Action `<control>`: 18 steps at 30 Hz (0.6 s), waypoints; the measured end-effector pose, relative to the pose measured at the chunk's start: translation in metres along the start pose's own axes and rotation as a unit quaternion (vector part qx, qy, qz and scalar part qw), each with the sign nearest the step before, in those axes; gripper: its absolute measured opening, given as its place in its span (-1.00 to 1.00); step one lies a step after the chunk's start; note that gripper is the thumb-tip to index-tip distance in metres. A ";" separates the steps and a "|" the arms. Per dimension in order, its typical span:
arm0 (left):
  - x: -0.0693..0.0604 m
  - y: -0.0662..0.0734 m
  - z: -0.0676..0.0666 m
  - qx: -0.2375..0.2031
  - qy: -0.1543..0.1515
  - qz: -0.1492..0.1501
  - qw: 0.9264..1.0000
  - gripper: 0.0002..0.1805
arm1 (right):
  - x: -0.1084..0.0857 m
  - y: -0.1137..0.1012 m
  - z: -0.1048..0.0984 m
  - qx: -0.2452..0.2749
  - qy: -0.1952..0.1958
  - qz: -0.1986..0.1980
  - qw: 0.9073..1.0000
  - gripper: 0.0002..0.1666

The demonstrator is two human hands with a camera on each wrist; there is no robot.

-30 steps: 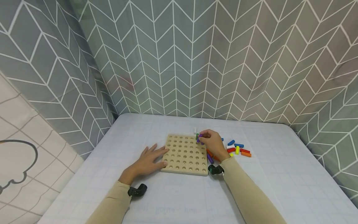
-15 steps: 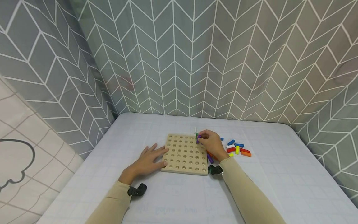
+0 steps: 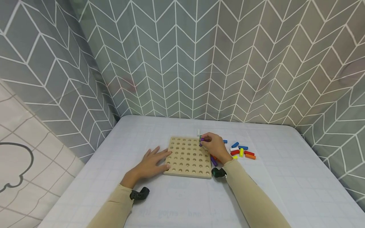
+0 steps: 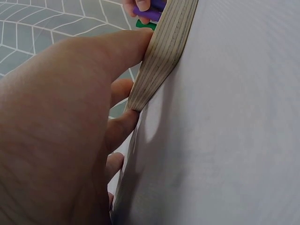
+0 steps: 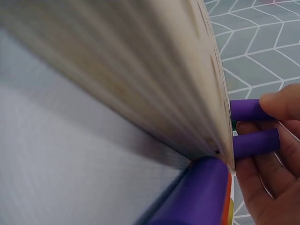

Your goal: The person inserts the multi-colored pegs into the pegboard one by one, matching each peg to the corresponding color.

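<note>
A square wooden pegboard (image 3: 188, 156) with rows of round holes lies on the table. My left hand (image 3: 151, 163) rests at its left edge with fingers spread, the thumb and fingertips touching the board. Over the far right corner, my right hand (image 3: 215, 147) pinches a purple peg (image 5: 244, 109), whose end meets the board's face in the right wrist view. A second purple peg (image 5: 255, 143) stands out from the board beside it, close to the curled fingers. Mostly hidden behind them is a green peg (image 4: 146, 25).
Loose blue (image 3: 243, 148), red (image 3: 249, 153), yellow (image 3: 241, 152) and orange pegs (image 3: 250, 156) lie right of the board. Another purple peg (image 3: 214, 161) lies against its right side. Behind the far edge is a white peg (image 3: 198, 132). A patterned curtain (image 3: 194, 63) borders the table.
My right hand has shifted slightly left over the far right corner, bringing the pinched purple peg with it down against the board. The left hand has stayed in place.
</note>
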State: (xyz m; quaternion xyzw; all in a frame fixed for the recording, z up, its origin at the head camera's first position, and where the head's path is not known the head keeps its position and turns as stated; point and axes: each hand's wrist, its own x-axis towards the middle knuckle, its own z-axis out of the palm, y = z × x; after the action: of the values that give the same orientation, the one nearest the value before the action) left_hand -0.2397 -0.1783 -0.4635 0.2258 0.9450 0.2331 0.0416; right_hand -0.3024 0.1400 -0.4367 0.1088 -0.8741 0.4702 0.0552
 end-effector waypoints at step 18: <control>-0.003 0.001 -0.003 0.004 0.001 0.015 1.000 -0.25 | -0.002 -0.002 0.001 -0.012 -0.002 -0.007 1.000 -0.78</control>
State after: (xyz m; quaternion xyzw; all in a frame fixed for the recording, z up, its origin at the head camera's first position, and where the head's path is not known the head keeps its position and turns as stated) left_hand -0.2368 -0.1797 -0.4606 0.2398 0.9425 0.2301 0.0362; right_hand -0.3002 0.1383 -0.4363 0.1152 -0.8789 0.4593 0.0577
